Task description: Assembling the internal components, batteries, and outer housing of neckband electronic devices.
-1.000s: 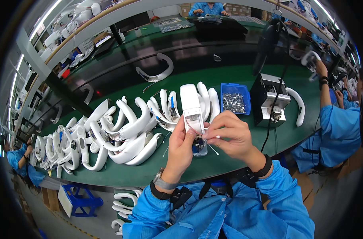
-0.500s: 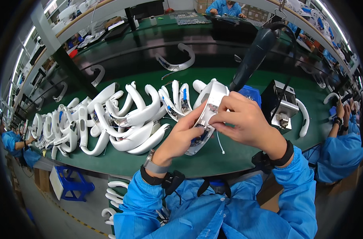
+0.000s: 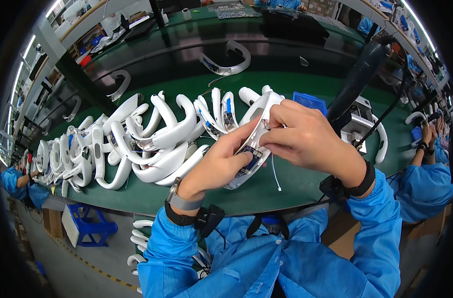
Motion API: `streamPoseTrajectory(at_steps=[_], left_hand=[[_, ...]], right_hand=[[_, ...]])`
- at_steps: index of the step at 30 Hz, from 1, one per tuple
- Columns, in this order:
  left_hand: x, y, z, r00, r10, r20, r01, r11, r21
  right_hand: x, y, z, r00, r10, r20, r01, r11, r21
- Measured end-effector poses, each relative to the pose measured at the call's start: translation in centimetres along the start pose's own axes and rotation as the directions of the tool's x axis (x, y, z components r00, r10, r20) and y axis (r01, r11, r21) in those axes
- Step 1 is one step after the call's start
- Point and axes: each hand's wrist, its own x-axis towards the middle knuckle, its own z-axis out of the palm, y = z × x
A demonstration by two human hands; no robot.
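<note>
A white curved plastic housing (image 3: 259, 130) is tilted between my hands above the green bench. My left hand (image 3: 219, 161) grips its near side, thumb lying by the dark circuit board (image 3: 249, 155) inside. My right hand (image 3: 306, 136) is closed in a pinch at the inner edge of the housing, just above the board. What its fingertips hold is hidden. A thin white cable (image 3: 275, 174) with a small plug hangs down from the housing. Behind it, more white curved parts (image 3: 219, 116) stand with boards and blue pieces showing.
A pile of white curved housings (image 3: 162, 144) covers the left of the bench. On the right hang a black cylindrical tool (image 3: 358, 74) and its cord, near a blue bin (image 3: 310, 102) and a metal-and-black device (image 3: 355, 129). A blue stool (image 3: 92, 226) stands lower left. Co-workers sit on both sides.
The black hanging tool has swung to the right, away from my hands. My thumb and the housing have shifted slightly, so more of the circuit board shows. Both hands stay on the housing.
</note>
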Motion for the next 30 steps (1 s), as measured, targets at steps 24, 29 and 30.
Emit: streamPoseTrajectory(at_steps=[24,29,30], left_hand=[[0.2,0.2,1.2,0.998,0.038,-0.047,-0.030,0.986,0.166],[0.5,-0.4,1.7,0.994,0.089,-0.061,-0.080,0.987,0.142],[0.6,-0.5,1.8,0.991,0.108,-0.082,-0.099,0.989,0.112]], right_hand=[[0.5,-0.5,0.2,0.979,0.097,0.180,-0.101,0.995,0.013],[0.2,-0.9,0.1,0.987,0.057,0.153,-0.062,0.998,0.030],[0.1,-0.8,0.2,0.987,0.063,0.147,-0.071,0.996,0.049]])
